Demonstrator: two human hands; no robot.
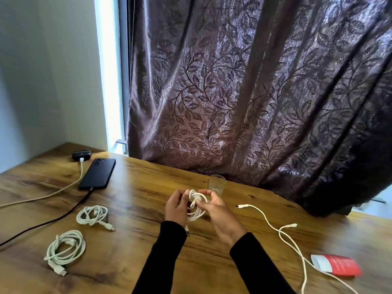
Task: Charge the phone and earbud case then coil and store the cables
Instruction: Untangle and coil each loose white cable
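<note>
White cable coil (197, 205), held above the middle of the wooden table (135, 187) between both hands; left hand (176, 205) grips its left side with curled fingers, right hand (220, 215) pinches the wrapped loops from the right. Both sleeves black. Phone (97, 174), black, lies at far left with a dark cable (53, 219) in its near end. Earbud case (81, 155), black, sits just behind the phone, a white charging cable (63, 188) plugged into it. Two coiled white cables lie at left: smaller coil (93, 215), larger coil (64, 249) nearer. Loose white cable (282, 234) sprawls at right. Clear glass (217, 184) stands just beyond the hands. Red-and-white packet (337, 267) lies at right. Patterned curtain (254, 92) hangs behind.
</note>
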